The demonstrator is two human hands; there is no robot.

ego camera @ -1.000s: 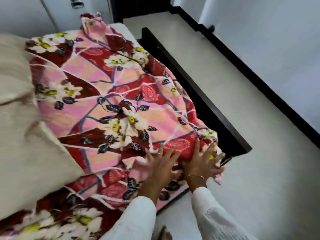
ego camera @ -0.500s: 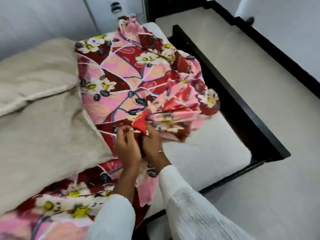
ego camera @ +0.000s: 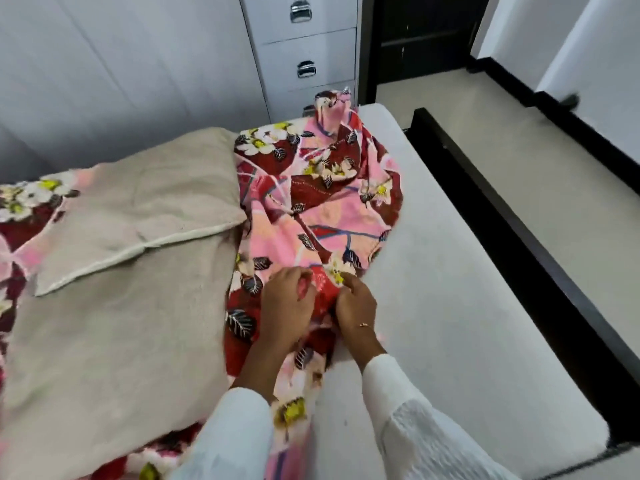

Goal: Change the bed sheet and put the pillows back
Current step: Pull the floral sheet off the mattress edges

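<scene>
No writing could be read. Both hands, left hand and right hand, pinched the flowered bed sheet, which lay bunched on the bare mattress beside the beige pillows.

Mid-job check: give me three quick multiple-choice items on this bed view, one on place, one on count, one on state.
1. The beige pillows lie where relative to the bunched floral sheet?
A. at its left
B. at its right
C. on the floor

2. How many beige pillows show?
A. one
B. two
C. four

3. The white mattress at the right is:
A. fully covered
B. bare
C. stacked with pillows

Key: 1 A, they fill the bed's left side. 2 B, one overlaps another. 3 B, both hands, left hand and right hand, grip the sheet, which is pulled off it.
</scene>
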